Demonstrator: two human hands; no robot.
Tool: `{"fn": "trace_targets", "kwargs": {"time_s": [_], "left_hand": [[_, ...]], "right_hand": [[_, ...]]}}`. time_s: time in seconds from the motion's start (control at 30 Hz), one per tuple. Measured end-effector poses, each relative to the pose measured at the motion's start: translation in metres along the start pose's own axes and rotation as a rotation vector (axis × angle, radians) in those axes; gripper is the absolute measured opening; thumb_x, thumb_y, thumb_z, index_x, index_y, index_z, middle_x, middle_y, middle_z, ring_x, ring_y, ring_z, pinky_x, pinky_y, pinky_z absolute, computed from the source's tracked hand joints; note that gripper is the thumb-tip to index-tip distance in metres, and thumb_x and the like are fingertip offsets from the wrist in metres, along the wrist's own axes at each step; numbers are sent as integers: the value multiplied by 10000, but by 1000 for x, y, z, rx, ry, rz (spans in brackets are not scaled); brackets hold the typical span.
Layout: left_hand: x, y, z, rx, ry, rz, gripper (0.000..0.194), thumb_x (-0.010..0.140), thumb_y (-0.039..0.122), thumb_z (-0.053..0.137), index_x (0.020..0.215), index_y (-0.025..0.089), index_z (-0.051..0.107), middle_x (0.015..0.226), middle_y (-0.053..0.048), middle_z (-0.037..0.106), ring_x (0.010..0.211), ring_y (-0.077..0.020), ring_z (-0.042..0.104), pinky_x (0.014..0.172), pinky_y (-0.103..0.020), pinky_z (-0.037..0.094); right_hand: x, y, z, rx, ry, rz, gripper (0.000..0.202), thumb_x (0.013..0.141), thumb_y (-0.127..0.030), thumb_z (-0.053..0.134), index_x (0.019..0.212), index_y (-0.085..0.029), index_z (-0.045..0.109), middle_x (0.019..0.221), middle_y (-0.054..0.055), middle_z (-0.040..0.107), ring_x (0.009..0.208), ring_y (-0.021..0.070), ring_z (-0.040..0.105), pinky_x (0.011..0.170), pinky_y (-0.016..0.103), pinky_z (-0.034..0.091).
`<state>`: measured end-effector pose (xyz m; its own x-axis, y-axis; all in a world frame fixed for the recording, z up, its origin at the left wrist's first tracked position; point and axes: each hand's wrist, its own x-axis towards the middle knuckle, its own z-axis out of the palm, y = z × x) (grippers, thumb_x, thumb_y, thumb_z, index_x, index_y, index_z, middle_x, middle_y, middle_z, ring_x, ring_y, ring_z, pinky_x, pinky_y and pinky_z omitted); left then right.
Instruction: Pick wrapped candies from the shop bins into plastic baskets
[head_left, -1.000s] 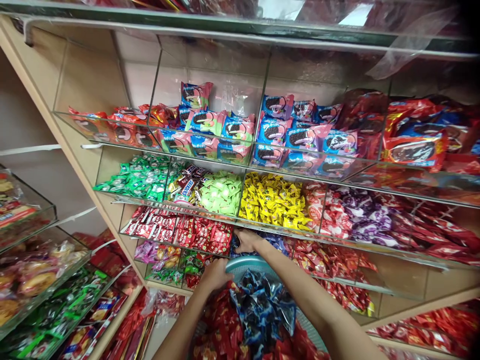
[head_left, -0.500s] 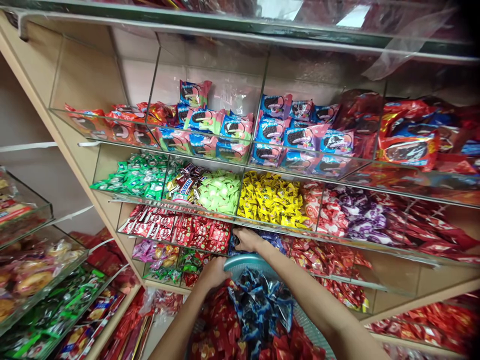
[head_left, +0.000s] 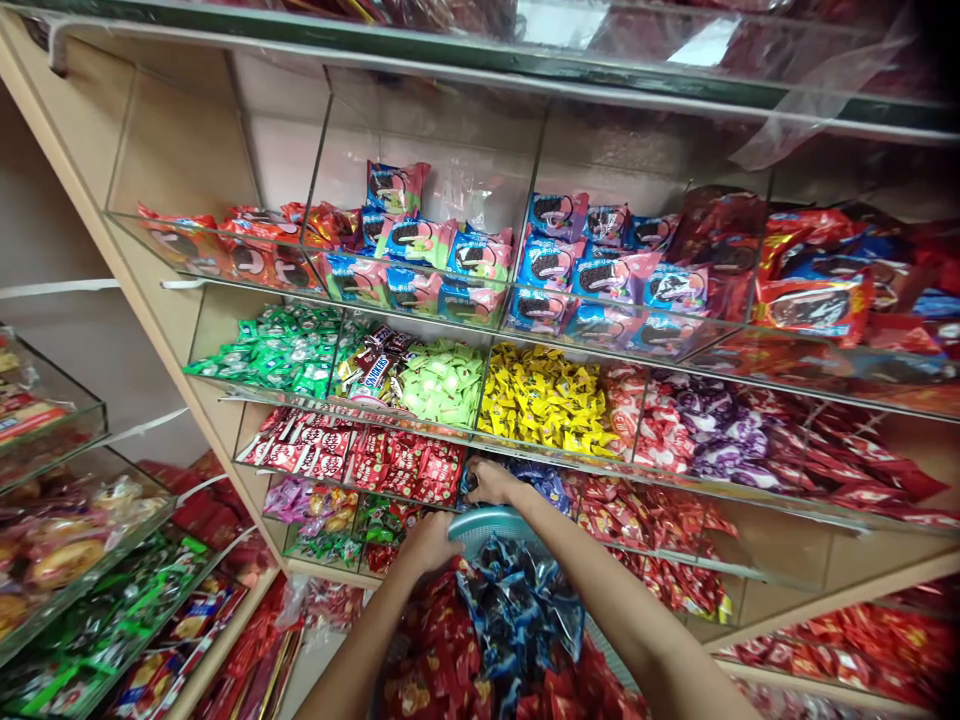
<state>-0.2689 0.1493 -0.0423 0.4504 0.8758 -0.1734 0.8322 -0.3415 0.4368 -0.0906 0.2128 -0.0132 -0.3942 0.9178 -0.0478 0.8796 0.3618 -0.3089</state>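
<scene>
My left hand point(head_left: 432, 543) is closed on the near-left rim of a teal plastic basket point(head_left: 487, 524). Blue-wrapped candies point(head_left: 517, 610) lie in the basket, with red-wrapped candies point(head_left: 435, 650) around them. My right hand point(head_left: 491, 482) reaches over the basket into a low shelf compartment, its fingers curled. Dark blue wrappers show at its fingertips; whether they are in its grip I cannot make out. Beside that hand, more dark blue packets point(head_left: 546, 484) lie in the same compartment.
Red packets point(head_left: 409, 462) fill the compartment left of my right hand, with red candies point(head_left: 637, 510) to the right. Yellow candies point(head_left: 546, 402) are one shelf up, behind a clear glass edge. Higher stand blue cookie packs point(head_left: 551, 262). A wooden side panel point(head_left: 142, 300) bounds the left.
The view has shifted slightly. Both hands stay almost where they were, the left on the basket rim and the right in the compartment.
</scene>
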Motion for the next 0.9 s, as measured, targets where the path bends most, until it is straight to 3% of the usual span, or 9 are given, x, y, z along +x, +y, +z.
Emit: {"fn": "trace_targets", "kwargs": {"time_s": [0.2, 0.47, 0.73, 0.9], "left_hand": [[0, -1, 0, -5, 15, 17, 297, 659, 418, 583, 881, 221, 590, 893, -40, 659, 821, -198, 606, 640, -237, 398], [2, -1, 1, 6, -2, 13, 286, 677, 420, 576, 884, 222, 590, 881, -28, 657, 796, -181, 603, 620, -228, 381], [1, -2, 2, -29, 28, 7, 274, 657, 406, 605, 846, 208, 589, 838, -32, 658, 761, -179, 608, 596, -224, 374], [0, -2, 2, -32, 31, 9, 272, 651, 413, 606, 829, 208, 584, 839, -35, 660, 772, -180, 610, 604, -222, 380]], "right_hand": [[-2, 5, -1, 34, 79, 1, 252, 630, -254, 601, 873, -187, 608, 1044, 38, 588, 936, 181, 552, 788, 229, 393], [-1, -4, -3, 60, 43, -16, 208, 552, -212, 647, 758, -188, 644, 1045, 28, 585, 890, 180, 560, 741, 225, 394], [-5, -15, -4, 115, 124, 85, 200, 579, -232, 616, 775, -198, 632, 1026, 23, 605, 887, 187, 559, 730, 232, 384], [-9, -11, -17, 218, 193, 209, 227, 640, -290, 569, 846, -209, 621, 852, 8, 647, 768, 180, 579, 674, 243, 405]]}}
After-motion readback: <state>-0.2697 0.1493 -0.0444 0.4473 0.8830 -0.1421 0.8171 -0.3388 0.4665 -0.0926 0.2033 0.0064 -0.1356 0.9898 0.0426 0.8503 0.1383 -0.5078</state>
